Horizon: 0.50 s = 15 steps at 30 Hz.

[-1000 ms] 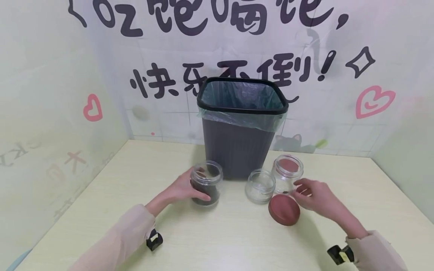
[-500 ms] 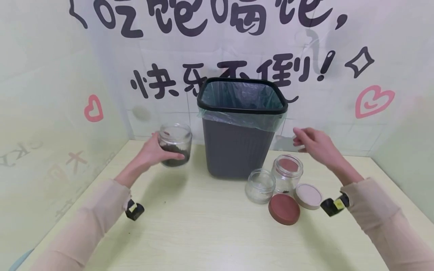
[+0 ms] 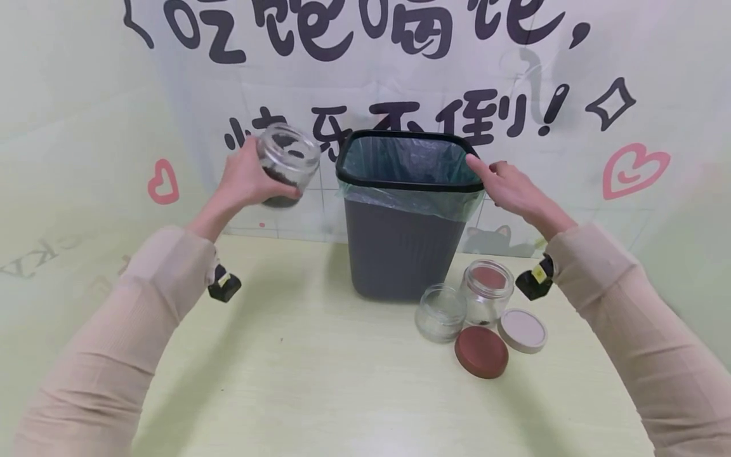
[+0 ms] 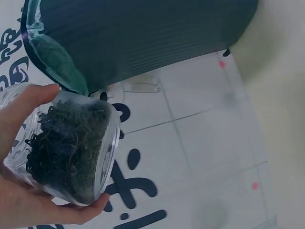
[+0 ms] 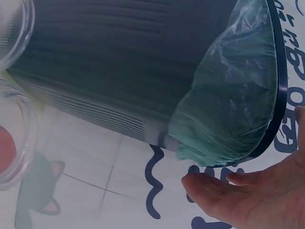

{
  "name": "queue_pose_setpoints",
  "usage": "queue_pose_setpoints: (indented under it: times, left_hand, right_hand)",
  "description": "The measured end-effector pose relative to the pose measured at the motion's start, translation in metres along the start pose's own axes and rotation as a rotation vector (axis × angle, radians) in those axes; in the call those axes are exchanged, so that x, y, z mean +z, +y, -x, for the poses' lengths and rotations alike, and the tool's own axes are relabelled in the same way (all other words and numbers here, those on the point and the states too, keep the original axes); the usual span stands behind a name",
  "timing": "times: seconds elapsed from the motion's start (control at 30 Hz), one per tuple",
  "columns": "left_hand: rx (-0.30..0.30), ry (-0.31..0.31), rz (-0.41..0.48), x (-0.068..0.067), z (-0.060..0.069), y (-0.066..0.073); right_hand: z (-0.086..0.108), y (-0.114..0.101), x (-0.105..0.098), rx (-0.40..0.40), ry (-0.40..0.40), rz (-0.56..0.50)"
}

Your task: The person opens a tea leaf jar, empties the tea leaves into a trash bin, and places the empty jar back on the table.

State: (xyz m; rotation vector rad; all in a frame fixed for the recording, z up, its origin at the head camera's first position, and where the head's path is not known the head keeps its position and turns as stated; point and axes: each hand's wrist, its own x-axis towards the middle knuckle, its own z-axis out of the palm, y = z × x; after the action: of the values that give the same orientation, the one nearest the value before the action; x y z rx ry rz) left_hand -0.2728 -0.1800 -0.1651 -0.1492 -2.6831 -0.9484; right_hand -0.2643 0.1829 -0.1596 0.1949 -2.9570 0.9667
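My left hand [image 3: 247, 176] grips a clear, lidless glass jar [image 3: 290, 160], raised left of the bin and tilted toward it. Dark, curly dried leaves [image 4: 69, 145], like loose tea, fill part of the jar in the left wrist view. Thumb and fingers wrap its sides. At the right end of the rim of the dark grey trash bin [image 3: 405, 247] is my right hand [image 3: 510, 192], fingers loosely extended and holding nothing. Whether it touches the rim I cannot tell. A green plastic liner [image 5: 228, 95] folds over the bin's black rim.
Right of the bin's base stand a short glass jar [image 3: 441, 317] and a taller glass jar [image 3: 485, 304] with a few dark bits at its bottom. A red lid [image 3: 481, 353] and a pale lid [image 3: 522, 330] lie beside them. A printed wall sheet hangs behind the bin.
The left hand has lifted the jar from the table, up and left, and tilted it. The right hand has left the pale lid beside the jars and risen to the bin's rim.
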Motion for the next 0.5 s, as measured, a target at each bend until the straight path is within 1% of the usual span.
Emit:
queue_pose_setpoints:
  times: [0.1, 0.23, 0.33, 0.5]
  left_hand:
    - [0.038, 0.029, -0.043, -0.001, -0.009, 0.014]
    - [0.095, 0.057, -0.093, 0.0, -0.02, 0.03]
    - [0.116, 0.066, -0.13, 0.002, -0.029, 0.042]
    - [0.148, 0.064, -0.234, 0.005, -0.041, 0.062]
  right_hand:
    - [-0.007, -0.007, -0.003, 0.024, -0.019, 0.03]
    - [-0.014, -0.013, -0.005, 0.046, -0.036, 0.062]
    - [-0.019, -0.016, -0.007, 0.053, -0.061, 0.103]
    - [-0.027, -0.023, -0.012, 0.035, -0.097, 0.227]
